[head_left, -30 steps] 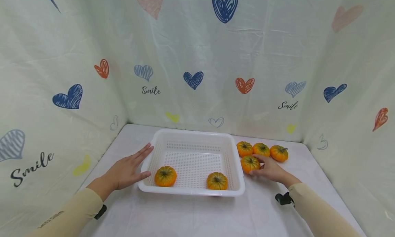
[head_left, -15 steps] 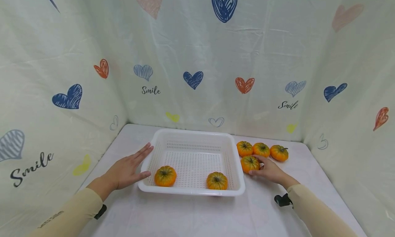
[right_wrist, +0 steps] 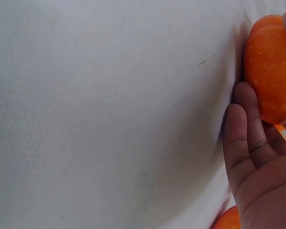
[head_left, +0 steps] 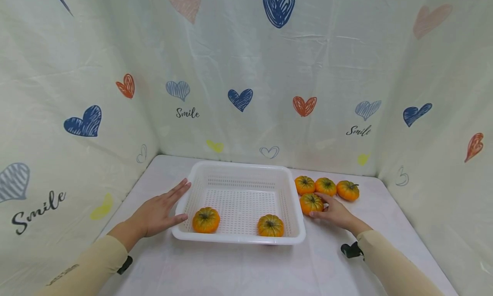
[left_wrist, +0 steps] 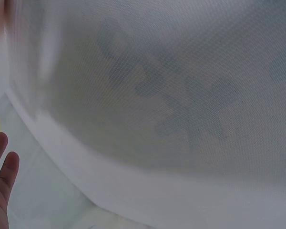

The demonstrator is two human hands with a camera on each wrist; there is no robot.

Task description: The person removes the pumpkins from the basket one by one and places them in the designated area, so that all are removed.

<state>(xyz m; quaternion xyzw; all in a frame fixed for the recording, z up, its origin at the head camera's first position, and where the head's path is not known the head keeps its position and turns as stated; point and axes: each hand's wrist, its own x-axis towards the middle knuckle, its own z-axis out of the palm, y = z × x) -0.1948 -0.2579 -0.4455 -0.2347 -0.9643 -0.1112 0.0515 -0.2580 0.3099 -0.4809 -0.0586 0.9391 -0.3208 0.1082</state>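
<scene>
On the right side of the table my right hand (head_left: pixel 334 211) holds a small orange pumpkin (head_left: pixel 310 204), thumb on the near side and fingers round the far side. The right wrist view shows this pumpkin (right_wrist: pixel 271 69) between thumb and fingers, low by the white cloth. My left hand (head_left: pixel 155 212) has its fingers spread and straight, with the fingertips at the left rim of a white plastic basket (head_left: pixel 239 239). Inside the basket, one pumpkin (head_left: pixel 206 220) sits near the front left and another pumpkin (head_left: pixel 270 225) near the front right.
Behind the held pumpkin stand three more: a left pumpkin (head_left: pixel 305 185), a middle pumpkin (head_left: pixel 325 186) and a right pumpkin (head_left: pixel 348 190). The white-covered table (head_left: pixel 215 270) is enclosed at the back and sides by a heart-printed curtain (head_left: pixel 269 64).
</scene>
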